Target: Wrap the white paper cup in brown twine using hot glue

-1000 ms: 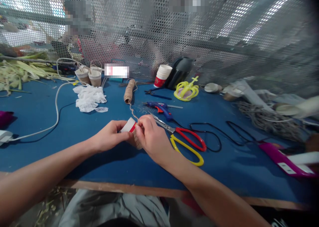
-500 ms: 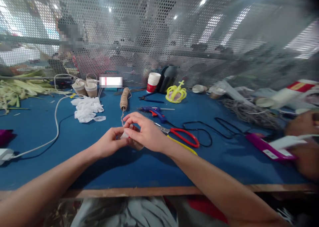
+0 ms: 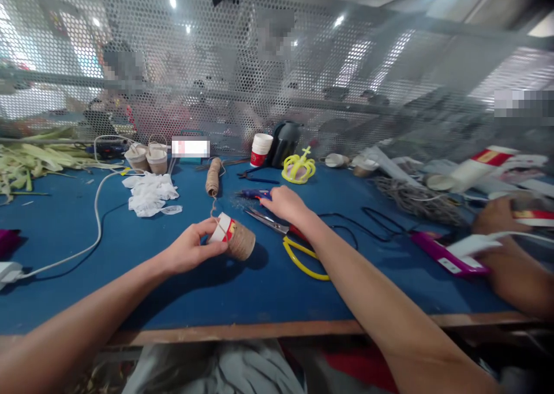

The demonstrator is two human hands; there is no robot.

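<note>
One red-banded cup [image 3: 229, 233], half twine-wrapped, tilts in our left hand's [image 3: 190, 248] grip; our right hand [image 3: 288, 202], hold unclear, covers a glue gun [image 3: 251, 194]

You face a perforated screen [image 3: 242, 82] behind your blue, wood-edged table [image 3: 208, 301]; bright lights [image 3: 172, 1] show through it.

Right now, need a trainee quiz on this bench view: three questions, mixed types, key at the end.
1. What does the person's left hand hold?
2. True or false: in the picture, the yellow crown stands to the left of the twine roll.
3. Fill in: the right hand is at the blue-and-red ____.

Key: 1. A partly twine-wrapped paper cup. 2. False. 3. Glue gun.
</note>
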